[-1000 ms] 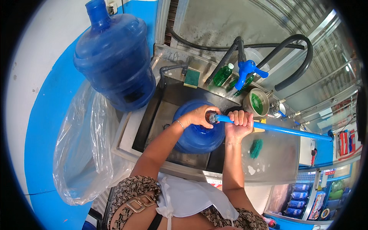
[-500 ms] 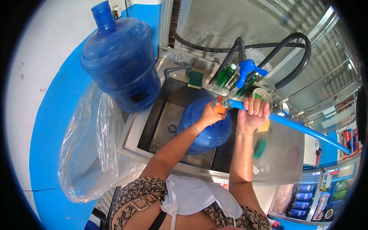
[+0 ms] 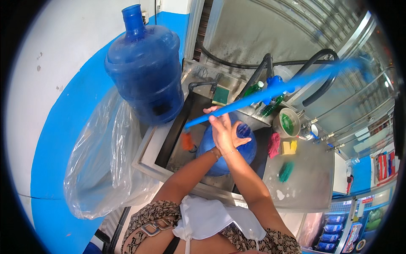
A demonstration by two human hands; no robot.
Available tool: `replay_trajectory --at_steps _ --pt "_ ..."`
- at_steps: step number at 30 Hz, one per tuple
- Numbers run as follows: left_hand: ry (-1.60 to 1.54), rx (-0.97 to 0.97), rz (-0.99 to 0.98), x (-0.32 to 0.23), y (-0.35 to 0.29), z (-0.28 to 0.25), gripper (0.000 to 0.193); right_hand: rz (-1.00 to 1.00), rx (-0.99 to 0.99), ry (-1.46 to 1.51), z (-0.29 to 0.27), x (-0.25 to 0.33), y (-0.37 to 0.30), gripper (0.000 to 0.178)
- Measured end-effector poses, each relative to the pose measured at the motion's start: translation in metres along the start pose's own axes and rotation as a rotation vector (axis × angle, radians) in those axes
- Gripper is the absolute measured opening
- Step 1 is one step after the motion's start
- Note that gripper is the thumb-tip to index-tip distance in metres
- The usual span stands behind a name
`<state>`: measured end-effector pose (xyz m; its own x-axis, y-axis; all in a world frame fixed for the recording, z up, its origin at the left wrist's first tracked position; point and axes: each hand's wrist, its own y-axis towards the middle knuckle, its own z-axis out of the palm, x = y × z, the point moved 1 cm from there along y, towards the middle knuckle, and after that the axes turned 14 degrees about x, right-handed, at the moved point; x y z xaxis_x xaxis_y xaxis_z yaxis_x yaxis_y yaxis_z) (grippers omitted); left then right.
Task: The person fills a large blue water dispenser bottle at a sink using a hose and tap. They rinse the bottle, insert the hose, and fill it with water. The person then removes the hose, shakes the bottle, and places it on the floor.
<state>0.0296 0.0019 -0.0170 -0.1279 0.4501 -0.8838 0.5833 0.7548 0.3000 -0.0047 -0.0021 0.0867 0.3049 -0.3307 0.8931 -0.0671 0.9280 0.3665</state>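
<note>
A small shop with a wash area is suggested by its fittings and stock. Large blue water jugs are kept at a steel sink, beside which a black hose and valved pipes are fitted; packaged goods are stacked at the far right.

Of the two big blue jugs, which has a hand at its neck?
The lower jug, inside the sink: the left hand is at its neck. The other jug, outside the sink at upper left, has no hand on it.
</note>
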Motion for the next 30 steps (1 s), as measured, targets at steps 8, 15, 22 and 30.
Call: replay_trajectory --at_steps 8,15,22,30 --pt "-0.13 0.01 0.07 0.006 0.008 -0.003 0.072 0.433 0.01 -0.078 0.018 -0.021 0.032 0.04" --pt "-0.174 -0.072 0.088 -0.009 -0.023 -0.035 0.043 0.5 -0.057 0.01 -0.116 0.036 0.004 0.025" --pt "-0.284 0.109 0.186 -0.103 -0.035 -0.074 0.039 0.365 -0.05 0.062 -0.215 0.111 -0.099 0.026" --pt "-1.068 -0.155 0.626 -0.169 -0.035 -0.198 0.049 0.506 -0.541 0.044 -0.317 0.039 -0.275 0.052"
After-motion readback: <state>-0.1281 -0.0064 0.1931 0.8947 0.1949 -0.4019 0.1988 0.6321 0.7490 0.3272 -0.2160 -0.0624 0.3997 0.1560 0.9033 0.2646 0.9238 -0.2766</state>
